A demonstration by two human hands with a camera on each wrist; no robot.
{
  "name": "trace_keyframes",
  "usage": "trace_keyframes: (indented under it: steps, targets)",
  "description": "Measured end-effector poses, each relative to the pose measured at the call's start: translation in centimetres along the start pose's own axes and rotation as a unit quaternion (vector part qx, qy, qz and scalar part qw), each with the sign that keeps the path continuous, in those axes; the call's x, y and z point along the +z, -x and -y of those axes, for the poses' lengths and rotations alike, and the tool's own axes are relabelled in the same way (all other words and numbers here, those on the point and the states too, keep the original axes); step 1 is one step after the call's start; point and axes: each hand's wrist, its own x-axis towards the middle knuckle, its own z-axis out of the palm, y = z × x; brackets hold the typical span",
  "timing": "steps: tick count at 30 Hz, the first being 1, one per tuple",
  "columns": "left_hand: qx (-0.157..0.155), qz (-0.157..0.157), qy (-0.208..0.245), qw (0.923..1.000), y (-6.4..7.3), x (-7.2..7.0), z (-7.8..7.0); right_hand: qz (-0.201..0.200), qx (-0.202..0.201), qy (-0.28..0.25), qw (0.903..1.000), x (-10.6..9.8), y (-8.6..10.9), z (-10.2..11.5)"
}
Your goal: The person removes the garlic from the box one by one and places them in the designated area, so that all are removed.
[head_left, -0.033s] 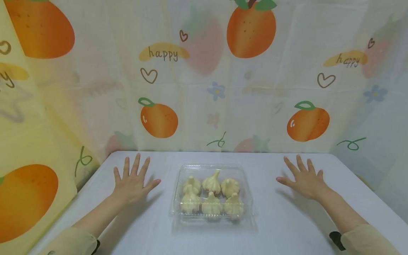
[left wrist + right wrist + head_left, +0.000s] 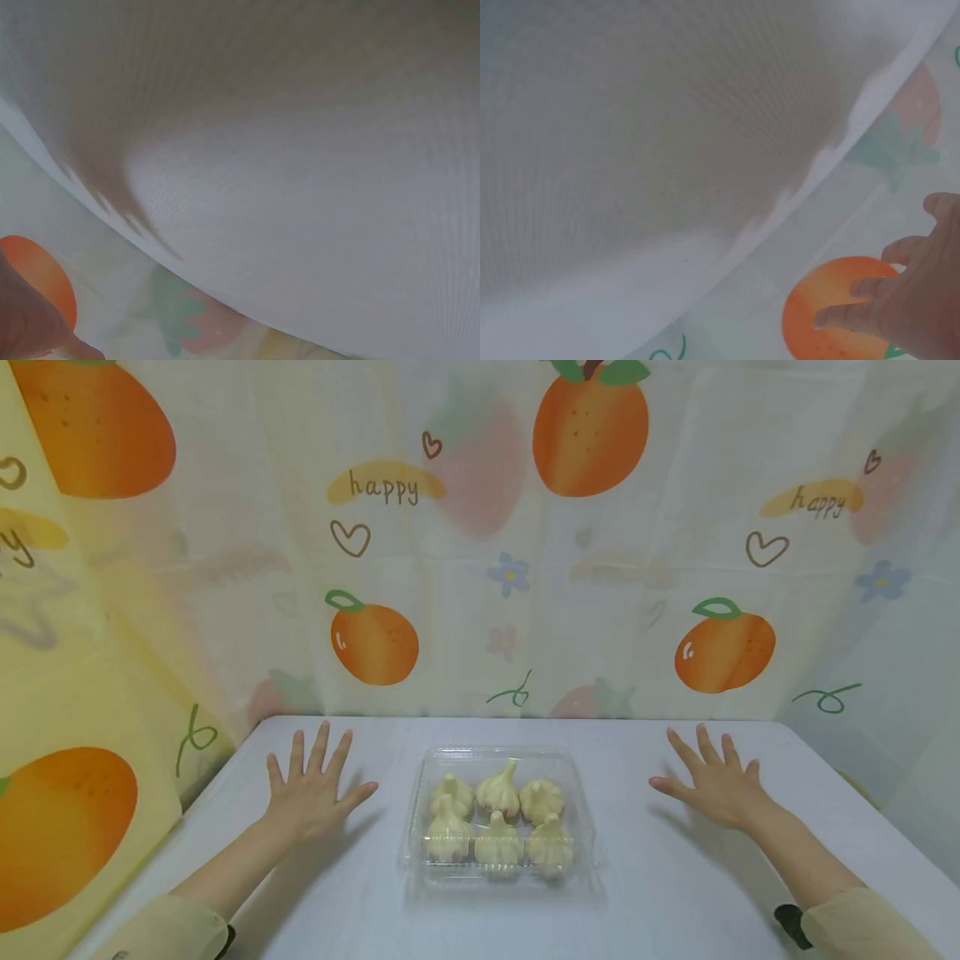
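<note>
A clear plastic clamshell box (image 2: pixel 583 831) stands at the middle of the white table, its lid apparently down. Inside it, several garlic bulbs (image 2: pixel 498 792) sit in two rows, pale and with stems upward. To the left of the box is my left hand (image 2: pixel 307 800), palm down with fingers spread, holding nothing. On the other side my right hand (image 2: pixel 722 789) is spread in the same way, also empty. Both hands appear raised over the table, casting shadows on it, and neither touches the box. Each wrist view catches only part of its hand at a lower corner.
The white table (image 2: pixel 510 931) ends at a straight back edge. Right behind it hangs a pale curtain (image 2: pixel 465 635) printed with oranges, strawberries and the word "happy". A yellowish stretch of cloth (image 2: pixel 67 693) borders the left side.
</note>
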Motion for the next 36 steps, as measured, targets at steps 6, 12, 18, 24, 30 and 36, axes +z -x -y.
trace_keyframes:
  steps: [6,12,18,24,30,36]
  targets:
    - [0.001,-0.003,-0.003,1.0000,0.1,0.1,0.2,-0.001,-0.003,-0.004,1.0000,0.1,0.0,0.3]
    - [0.008,-0.003,0.004,1.0000,0.1,0.1,0.0,-0.008,-0.005,-0.002,1.0000,0.0,-0.1,0.6]
    - [0.020,-0.005,0.014,0.9997,-0.1,-0.4,-0.7,-0.029,-0.024,-0.029,0.9989,-0.3,-0.3,0.9]
    - [0.036,0.006,0.078,0.9963,-0.8,-1.2,-2.0,-0.042,-0.056,-0.105,0.9920,-1.5,-0.3,2.6]
    - [-0.001,0.075,0.250,0.9653,-1.5,-2.1,-3.4,-0.037,-0.081,-0.177,0.9802,-2.5,-0.2,4.9]
    - [-0.046,0.145,0.479,0.8647,-1.7,-2.3,-4.2,-0.035,-0.102,-0.211,0.9716,-2.7,0.0,6.8]
